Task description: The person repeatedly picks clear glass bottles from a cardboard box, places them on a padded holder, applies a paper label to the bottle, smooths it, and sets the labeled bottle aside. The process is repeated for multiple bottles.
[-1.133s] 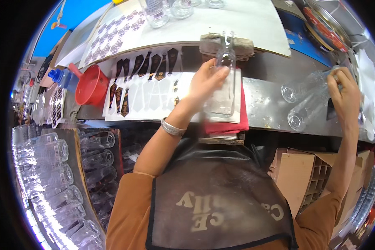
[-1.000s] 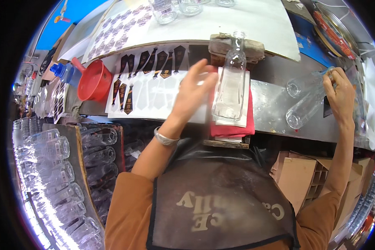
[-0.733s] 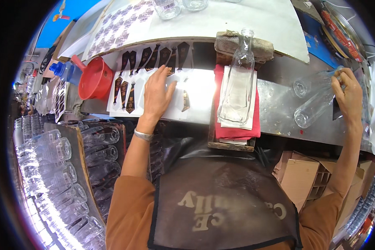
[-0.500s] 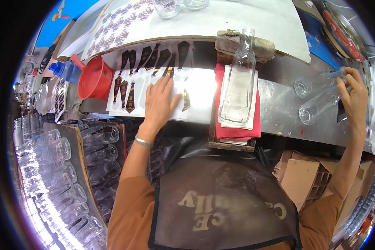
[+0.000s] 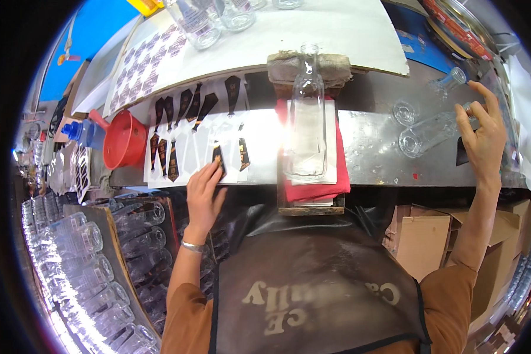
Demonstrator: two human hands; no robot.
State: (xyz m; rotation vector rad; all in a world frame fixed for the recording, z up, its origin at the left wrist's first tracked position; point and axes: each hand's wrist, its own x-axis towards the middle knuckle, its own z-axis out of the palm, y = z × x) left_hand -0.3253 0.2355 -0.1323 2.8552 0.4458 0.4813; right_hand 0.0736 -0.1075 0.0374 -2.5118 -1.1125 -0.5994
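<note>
My left hand (image 5: 203, 192) is at the table's front edge, fingers stretched out. Its fingertips rest on a dark tie-shaped label (image 5: 219, 167) at the lower part of a white sheet (image 5: 189, 154). More dark labels (image 5: 232, 94) lie on that sheet in two rows. At the right, my right hand (image 5: 482, 138) has its thumb and a finger around the neck of a clear glass bottle (image 5: 426, 133) lying on its side, with the index finger raised. Behind it lies a second clear bottle (image 5: 405, 112). Between my hands, another clear bottle (image 5: 307, 127) lies on a cloth-padded stand.
A red dipper (image 5: 125, 139) and a blue-capped container (image 5: 88, 133) are at the left. Bottles stand on the white board (image 5: 312, 32) at the back. Racks of bottles (image 5: 88, 259) fill the lower left. Cardboard boxes (image 5: 422, 245) sit below the table at right.
My left hand has drawn back toward me, and the label under its fingertips has slid down the sheet with it. My right index finger has lifted. The whole view has shifted slightly.
</note>
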